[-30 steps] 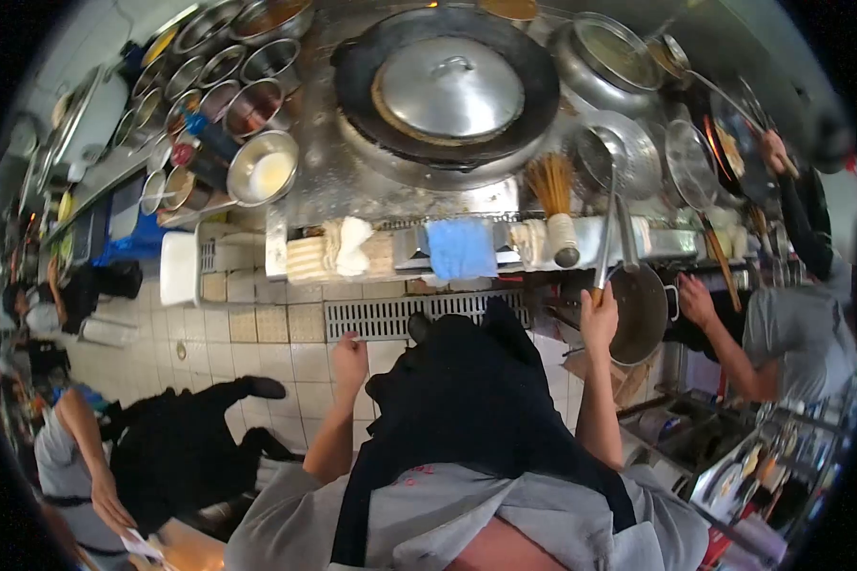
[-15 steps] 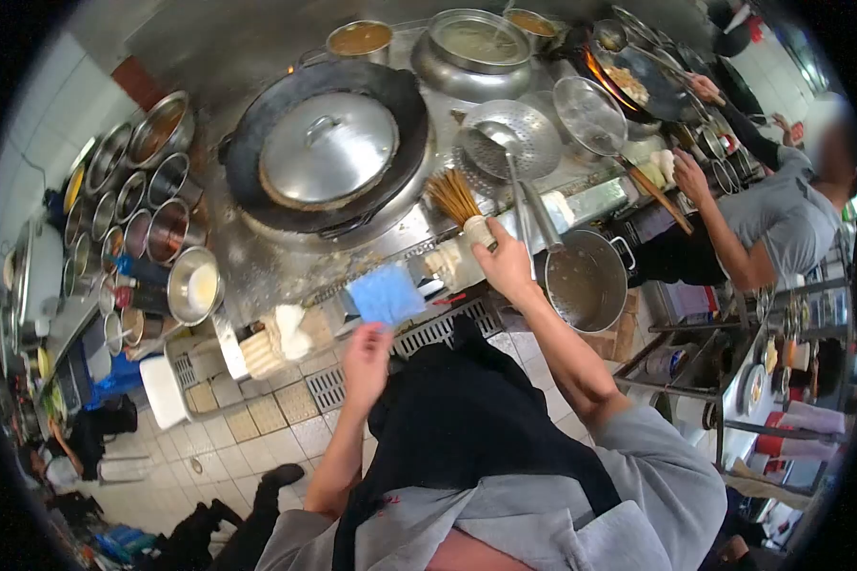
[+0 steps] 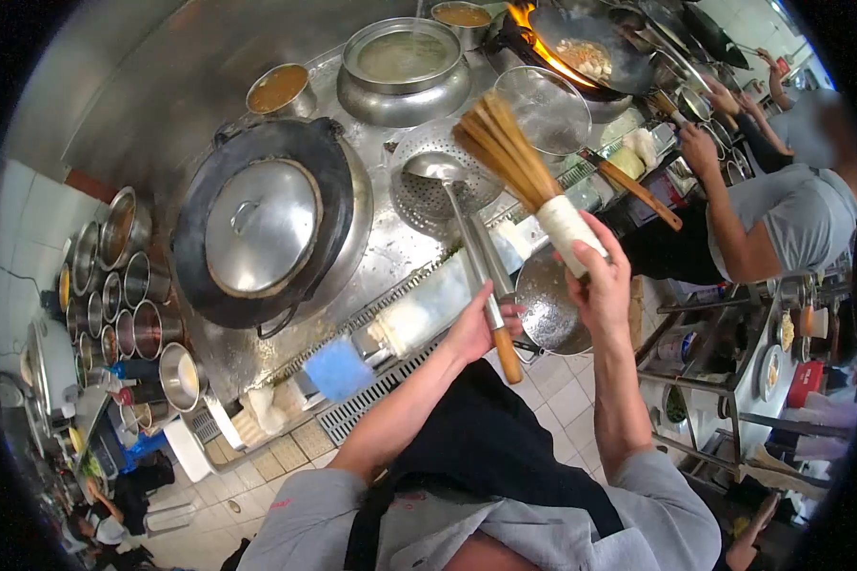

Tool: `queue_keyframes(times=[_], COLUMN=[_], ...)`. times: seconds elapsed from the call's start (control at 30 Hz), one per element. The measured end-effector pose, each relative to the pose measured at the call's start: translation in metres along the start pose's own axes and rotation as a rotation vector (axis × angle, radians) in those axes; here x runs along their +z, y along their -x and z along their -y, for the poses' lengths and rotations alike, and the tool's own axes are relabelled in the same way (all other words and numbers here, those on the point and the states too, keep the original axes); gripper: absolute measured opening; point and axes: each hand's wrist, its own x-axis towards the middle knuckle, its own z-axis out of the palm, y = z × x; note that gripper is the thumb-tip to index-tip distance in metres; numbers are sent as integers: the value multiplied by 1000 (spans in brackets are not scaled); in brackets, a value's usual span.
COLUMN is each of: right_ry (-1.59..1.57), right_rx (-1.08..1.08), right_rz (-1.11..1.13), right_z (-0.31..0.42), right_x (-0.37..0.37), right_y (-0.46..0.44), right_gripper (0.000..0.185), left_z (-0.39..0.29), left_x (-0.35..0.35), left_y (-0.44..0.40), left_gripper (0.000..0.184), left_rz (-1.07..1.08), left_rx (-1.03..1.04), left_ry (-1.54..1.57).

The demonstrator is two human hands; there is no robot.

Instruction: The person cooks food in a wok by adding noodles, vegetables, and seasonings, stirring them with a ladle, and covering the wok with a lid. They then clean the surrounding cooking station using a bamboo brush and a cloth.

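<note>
My right hand (image 3: 602, 285) is closed round the white-wrapped grip of a bamboo wok brush (image 3: 514, 157), held up with its bristles pointing up and left. My left hand (image 3: 476, 326) wraps round the handle of a ladle (image 3: 470, 238), just above its wooden end. The ladle's bowl lies over a perforated strainer (image 3: 409, 202) on the steel stove top. A pot (image 3: 552, 309) stands below and between the brush and the ladle handle, partly hidden.
At left, a wok (image 3: 192, 238) holds a domed lid (image 3: 262, 228). A blue cloth (image 3: 338, 369) lies on the stove's front edge. A co-worker (image 3: 776, 214) stands at right, near a flaming wok (image 3: 628, 62). Metal bowls (image 3: 157, 328) crowd the left side.
My left hand has moved from beside the blue cloth to the ladle handle and gripped it. My right hand has raised the brush and carried it right. The view has shifted.
</note>
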Motion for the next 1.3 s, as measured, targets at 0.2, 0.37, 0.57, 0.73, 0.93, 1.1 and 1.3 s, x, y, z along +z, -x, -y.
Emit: queue_keyframes(times=[0.2, 0.37, 0.57, 0.73, 0.93, 1.1, 1.3], right_ry=[-251, 80, 914, 1502, 1662, 1629, 1603], right_rx=[-25, -173, -612, -806, -644, -536, -375], right_rz=[2, 173, 572, 917, 902, 823, 478], right_z=[3, 7, -27, -71, -40, -21, -41], right_x=[-44, -13, 121, 172, 91, 22, 35], right_y=[-32, -95, -253, -322, -311, -245, -268], right_gripper=[57, 57, 45, 46, 40, 29, 23], left_z=[-29, -52, -85, -88, -82, -86, -122], left_x=[20, 26, 35, 45, 46, 23, 44], left_y=[-43, -11, 72, 114, 134, 123, 85], left_gripper=[33, 25, 28, 36, 36, 30, 31], left_rz=[-222, -337, -406, -482, -596, -458, -433], left_rx=[-31, -39, -133, -136, -73, -22, 20], left_ry=[-9, -183, -419, -454, -346, -251, -53])
